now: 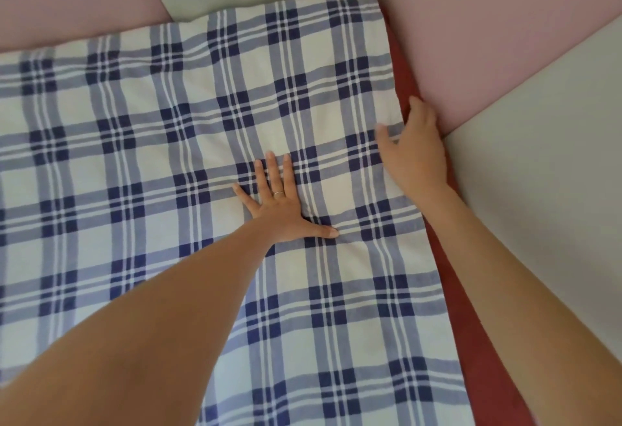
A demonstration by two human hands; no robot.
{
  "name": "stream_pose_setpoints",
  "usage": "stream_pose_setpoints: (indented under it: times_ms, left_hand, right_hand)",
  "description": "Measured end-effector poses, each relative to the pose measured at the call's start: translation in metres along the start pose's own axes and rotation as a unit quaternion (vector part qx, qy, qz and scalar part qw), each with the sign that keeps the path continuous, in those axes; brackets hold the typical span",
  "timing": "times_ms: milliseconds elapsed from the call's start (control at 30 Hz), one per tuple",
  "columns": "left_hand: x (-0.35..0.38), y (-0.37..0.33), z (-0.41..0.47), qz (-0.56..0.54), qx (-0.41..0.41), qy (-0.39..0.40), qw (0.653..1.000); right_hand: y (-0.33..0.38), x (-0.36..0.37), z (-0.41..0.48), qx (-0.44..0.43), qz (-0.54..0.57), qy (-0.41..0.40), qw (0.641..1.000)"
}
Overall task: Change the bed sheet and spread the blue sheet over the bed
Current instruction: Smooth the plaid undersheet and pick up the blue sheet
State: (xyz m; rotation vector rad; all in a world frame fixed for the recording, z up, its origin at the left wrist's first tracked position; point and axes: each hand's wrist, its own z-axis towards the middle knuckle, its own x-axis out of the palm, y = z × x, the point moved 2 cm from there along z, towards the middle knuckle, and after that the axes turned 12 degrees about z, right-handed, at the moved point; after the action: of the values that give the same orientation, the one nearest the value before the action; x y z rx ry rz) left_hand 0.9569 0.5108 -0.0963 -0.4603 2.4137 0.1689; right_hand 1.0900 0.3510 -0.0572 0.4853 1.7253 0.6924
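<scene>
From the head view, the blue sheet (168,156), checked in blue and white, is seen laid flat over the bed. Its long right edge runs from the near lower right towards the far corner, where it meets the padded wall panels (488,38). A red layer (471,324) is exposed as a narrow strip between that edge and the panels. The left hand (279,203) is pressed palm down on the sheet with fingers straight and spread, and a ring (278,193) is worn on it. The right hand (417,153) is placed at the sheet's right edge, thumb stretched out on the cloth, fingers extended over the red strip beside the wall; nothing is gripped.
</scene>
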Motion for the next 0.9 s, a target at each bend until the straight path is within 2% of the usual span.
stream_pose_setpoints:
  times_ms: [67,200,333,467,533,600,633,700,733,767,833,900]
  left_hand:
    - [-0.001,0.000,-0.001,0.002,0.002,-0.009,1.000]
    - [0.003,-0.001,-0.001,-0.003,-0.002,-0.022,1.000]
    - [0.003,-0.002,-0.003,0.002,-0.004,-0.031,1.000]
    - [0.002,-0.001,-0.006,-0.005,-0.004,-0.034,0.999]
    - [0.001,-0.003,-0.007,-0.005,0.000,-0.038,0.999]
    - [0.002,-0.005,-0.012,-0.013,-0.004,-0.055,0.998]
    - [0.003,-0.007,-0.013,-0.012,-0.007,-0.070,0.997]
    - [0.005,-0.006,-0.018,-0.007,-0.015,-0.091,0.996]
    - [0.005,-0.007,-0.016,-0.013,-0.016,-0.088,0.996]
    - [0.006,-0.006,-0.018,-0.011,-0.012,-0.089,0.996]
    - [0.007,-0.004,-0.021,-0.015,-0.010,-0.100,0.995]
    - [0.008,-0.003,-0.018,-0.025,-0.007,-0.103,0.994]
  right_hand:
    - [-0.009,-0.004,-0.024,0.038,0.062,-0.023,0.997]
    - [-0.039,-0.004,-0.068,0.090,0.030,-0.020,0.995]
    - [-0.049,0.000,-0.058,0.133,0.078,0.028,0.988]
    - [-0.045,-0.020,-0.066,0.150,0.177,0.075,0.970]
    - [-0.040,-0.036,-0.097,0.119,0.085,0.024,0.989]
    - [-0.041,-0.038,-0.152,0.057,-0.105,-0.062,0.991]
    - [-0.049,-0.035,-0.179,0.057,-0.159,-0.072,0.983]
    - [-0.077,-0.032,-0.225,0.089,-0.189,-0.067,0.976]
    - [-0.094,-0.038,-0.234,0.125,-0.159,-0.037,0.979]
    - [-0.105,-0.042,-0.242,0.178,-0.082,-0.009,0.981]
    - [-0.119,-0.043,-0.243,0.261,0.077,0.043,0.961]
    - [-0.130,-0.032,-0.243,0.269,0.106,0.058,0.955]
